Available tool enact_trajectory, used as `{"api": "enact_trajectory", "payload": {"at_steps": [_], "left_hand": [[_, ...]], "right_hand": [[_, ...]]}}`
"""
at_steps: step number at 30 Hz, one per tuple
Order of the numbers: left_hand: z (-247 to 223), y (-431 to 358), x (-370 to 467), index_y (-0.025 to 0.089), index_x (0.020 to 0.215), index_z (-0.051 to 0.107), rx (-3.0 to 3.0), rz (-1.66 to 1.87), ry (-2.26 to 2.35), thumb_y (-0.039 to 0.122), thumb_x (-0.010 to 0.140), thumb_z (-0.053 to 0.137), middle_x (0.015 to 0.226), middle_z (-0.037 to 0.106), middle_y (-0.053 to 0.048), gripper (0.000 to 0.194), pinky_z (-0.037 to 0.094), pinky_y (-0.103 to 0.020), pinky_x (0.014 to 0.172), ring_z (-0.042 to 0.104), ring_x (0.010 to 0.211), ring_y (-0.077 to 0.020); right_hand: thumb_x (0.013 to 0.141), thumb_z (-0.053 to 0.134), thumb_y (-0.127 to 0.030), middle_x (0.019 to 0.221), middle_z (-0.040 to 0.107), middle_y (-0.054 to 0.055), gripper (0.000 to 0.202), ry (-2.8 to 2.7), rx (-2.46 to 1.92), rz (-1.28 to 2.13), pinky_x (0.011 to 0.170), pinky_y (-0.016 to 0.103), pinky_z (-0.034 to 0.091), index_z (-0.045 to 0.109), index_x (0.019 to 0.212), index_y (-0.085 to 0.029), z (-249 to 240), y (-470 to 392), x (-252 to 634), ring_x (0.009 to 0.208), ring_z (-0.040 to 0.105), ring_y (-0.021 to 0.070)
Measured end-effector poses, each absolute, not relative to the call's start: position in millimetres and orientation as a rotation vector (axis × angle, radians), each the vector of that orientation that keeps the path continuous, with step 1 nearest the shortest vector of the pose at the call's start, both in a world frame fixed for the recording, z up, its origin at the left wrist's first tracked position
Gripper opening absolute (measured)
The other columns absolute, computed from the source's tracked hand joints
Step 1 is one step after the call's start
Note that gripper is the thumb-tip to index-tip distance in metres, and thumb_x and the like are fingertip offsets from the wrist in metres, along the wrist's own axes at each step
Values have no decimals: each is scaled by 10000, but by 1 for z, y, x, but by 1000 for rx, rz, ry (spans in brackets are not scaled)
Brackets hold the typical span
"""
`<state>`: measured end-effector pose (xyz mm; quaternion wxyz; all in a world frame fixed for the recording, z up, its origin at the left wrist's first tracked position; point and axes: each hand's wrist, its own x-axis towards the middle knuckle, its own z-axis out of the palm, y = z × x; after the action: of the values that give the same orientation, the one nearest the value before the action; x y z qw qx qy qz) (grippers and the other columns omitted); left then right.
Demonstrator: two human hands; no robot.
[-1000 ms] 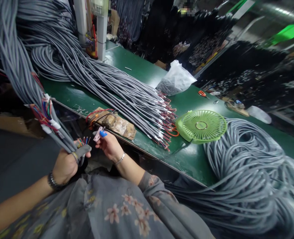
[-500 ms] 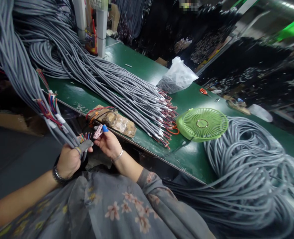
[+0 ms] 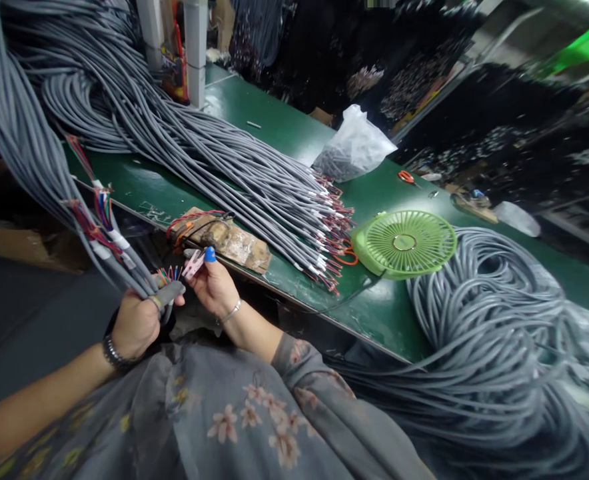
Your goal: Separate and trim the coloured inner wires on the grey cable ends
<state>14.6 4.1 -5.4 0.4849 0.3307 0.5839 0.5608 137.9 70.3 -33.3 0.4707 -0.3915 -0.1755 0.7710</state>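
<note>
My left hand [image 3: 137,325] is closed around several grey cables [image 3: 133,270], its thumb covered in grey. Thin coloured wires [image 3: 169,273] stick up from the cable end beside that thumb. Close to them, my right hand [image 3: 218,288] pinches a small pale pink clip [image 3: 193,265], which looks like a clothes peg; a blue cover sits on one fingertip. The clip is just right of the wire ends, and I cannot tell whether it touches them. Other cable ends with bared coloured wires [image 3: 105,207] hang above my left hand.
On the green table [image 3: 284,120] lies a large bundle of grey cables [image 3: 234,167] with stripped ends. A taped cardboard block [image 3: 244,248] sits at the near edge. A green fan [image 3: 404,243], a plastic bag [image 3: 357,147], orange-handled scissors [image 3: 405,177] and coiled cables [image 3: 494,300] are farther right.
The pink clip has turned in my right fingers and now points more toward the wires. My left hand keeps its grip on the cables. The whole view has shifted slightly.
</note>
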Motion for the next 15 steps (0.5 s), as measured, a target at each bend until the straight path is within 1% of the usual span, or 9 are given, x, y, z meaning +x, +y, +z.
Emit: {"api": "enact_trajectory", "payload": {"at_steps": [4,6,9,12,15], "left_hand": [[-7,2,13,291,503,782,835,1344,1434,433,549,981,537,750,-17,248,533,-316,602,634,563,-187],[-7,1,11,299,514,781,854,1339,1434,445,566,987,543,757,-16,259,546,-329,596,644,561,-202],[-11,-2,8,298,521,764,858,1348,1426,459,585,984,536,752,-13,280,545,-341,569,654,535,-215],[-16,-5,4,275,533,764,849,1353,1418,471,572,992,541,757,-24,303,535,-330,552,666,524,-213],[-18,-8,-2,243,634,834,814,1316,1397,482,530,1034,644,831,-67,329,536,-311,554,717,583,-230]], "right_hand": [[992,821,-734,770,731,39,552,-353,-947,1890,659,262,565,735,826,-215,-33,68,134,743,671,182],[998,786,-773,783,737,41,577,-349,-950,1917,629,255,544,719,836,-223,-35,66,135,736,668,185],[1001,746,-810,782,727,36,596,-355,-956,1950,620,258,547,693,839,-238,-40,63,142,726,659,189],[994,771,-781,757,711,30,582,-386,-989,1948,613,251,549,679,812,-236,-45,61,153,699,639,177],[939,858,-723,737,712,25,552,-481,-1046,1900,597,236,523,686,776,-224,-51,55,165,662,612,151]]}}
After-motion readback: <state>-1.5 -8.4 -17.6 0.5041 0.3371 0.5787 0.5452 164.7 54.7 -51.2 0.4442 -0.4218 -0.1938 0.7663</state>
